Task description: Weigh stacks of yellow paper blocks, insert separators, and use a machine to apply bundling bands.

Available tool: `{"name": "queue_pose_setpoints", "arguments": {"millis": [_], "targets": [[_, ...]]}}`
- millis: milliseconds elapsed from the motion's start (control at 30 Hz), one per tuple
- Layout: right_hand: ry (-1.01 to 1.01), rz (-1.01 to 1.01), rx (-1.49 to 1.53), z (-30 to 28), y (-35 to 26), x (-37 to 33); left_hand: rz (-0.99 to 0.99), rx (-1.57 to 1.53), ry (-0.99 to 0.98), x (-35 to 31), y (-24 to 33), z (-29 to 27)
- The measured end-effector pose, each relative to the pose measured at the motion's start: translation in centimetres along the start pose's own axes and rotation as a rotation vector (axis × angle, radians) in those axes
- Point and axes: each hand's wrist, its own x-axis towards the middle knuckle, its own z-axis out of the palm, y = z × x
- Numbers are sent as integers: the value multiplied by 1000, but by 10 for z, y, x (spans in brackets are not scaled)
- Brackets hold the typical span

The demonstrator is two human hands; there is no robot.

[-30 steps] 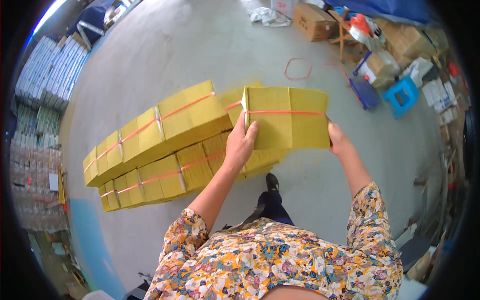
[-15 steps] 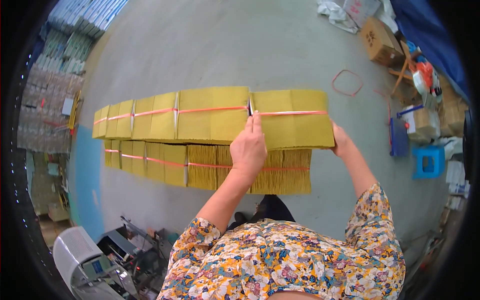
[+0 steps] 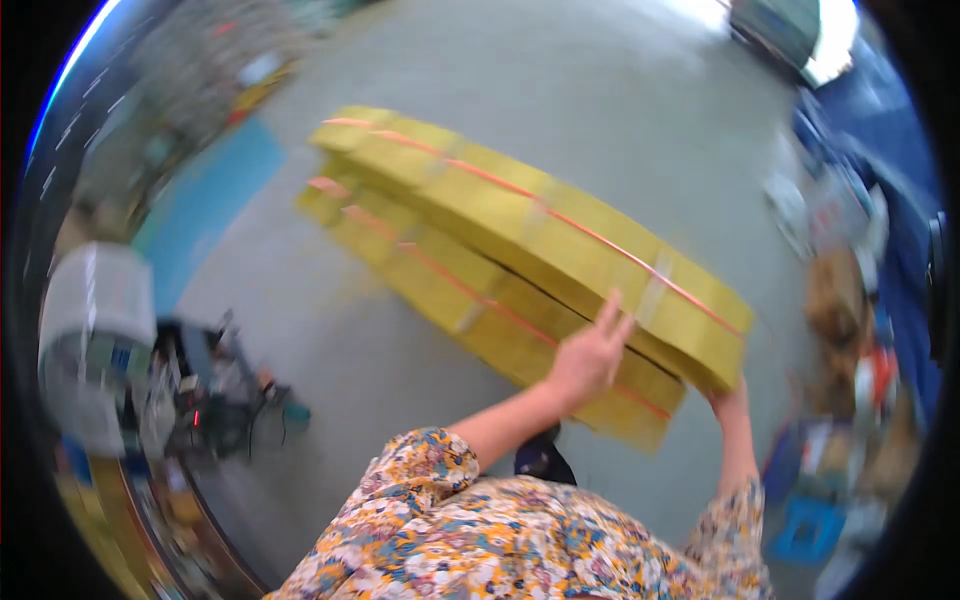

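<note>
Two long rows of yellow paper bundles, tied with pinkish-red strapping, slant from upper left to lower right. The far row [image 3: 590,215] lies alongside the near row [image 3: 455,275] and looks higher. My left hand [image 3: 588,362] is over the near row, its fingers stretched out toward the side of the far row near a pale gap between bundles. Blur hides whether the fingertips touch. At the right end of the far row, my right hand [image 3: 730,398] is against the lower corner of the end bundle, its fingers hidden behind the paper.
A grey-white machine [image 3: 95,350] stands at left, beside dark equipment [image 3: 215,385]. Blue floor marking [image 3: 210,215] runs behind them. To the right are a cardboard box [image 3: 835,295], a blue stool [image 3: 805,530] and a blue tarp [image 3: 890,170]. Everything is smeared by motion.
The view has turned, so the rows now slant down to the right. My left hand has shifted from the far row's face toward its lower edge; my right hand stays at the end.
</note>
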Motion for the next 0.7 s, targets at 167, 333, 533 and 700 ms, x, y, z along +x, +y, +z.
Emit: {"name": "queue_pose_setpoints", "arguments": {"millis": [167, 333, 533, 700], "targets": [[-8, -4, 993, 73, 84, -47, -530, -109, -64, -210, -83, -87], [-504, -132, 820, 215, -67, 44, -1260, -41, 438, -496, -111, -196], [-955, -192, 572, 417, -266, -8, -1612, -163, 1457, -695, 23, -302], [-1227, -245, 373, 573, -391, -95, -1433, -2, 1793, -726, 76, -363]]}}
